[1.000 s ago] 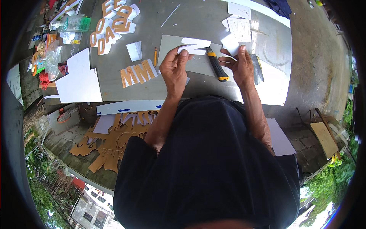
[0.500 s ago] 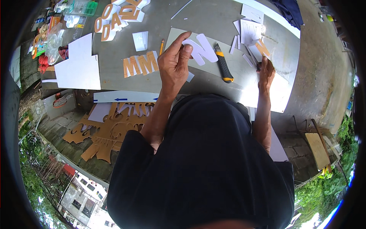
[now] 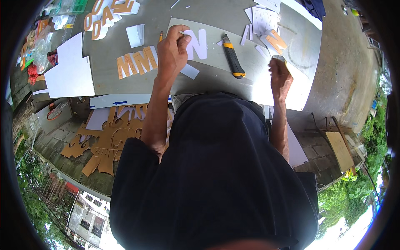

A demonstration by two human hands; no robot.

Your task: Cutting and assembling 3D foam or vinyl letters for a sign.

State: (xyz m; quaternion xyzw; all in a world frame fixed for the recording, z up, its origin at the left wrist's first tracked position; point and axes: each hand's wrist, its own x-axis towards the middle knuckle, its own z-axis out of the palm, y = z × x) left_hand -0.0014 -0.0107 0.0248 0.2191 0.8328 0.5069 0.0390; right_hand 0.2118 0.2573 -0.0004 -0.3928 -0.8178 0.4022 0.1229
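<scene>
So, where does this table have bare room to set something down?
Between the large white sheet and the two M letters; also beyond the utility knife, left of the stacked white sheets. Crowded: far left, around plastic bags, and by the brown-faced N near the right hand.

White letter N (image 3: 203, 43), one, in left hand (image 3: 171, 52): turned over the past second from sideways to upright and readable. Brown-faced N block (image 3: 277, 40), one: half a second ago touched by right hand (image 3: 281, 77), now released. Right hand: drawn back, fingertips now at a small greyish item (image 3: 278, 58), kind unclear.
</scene>
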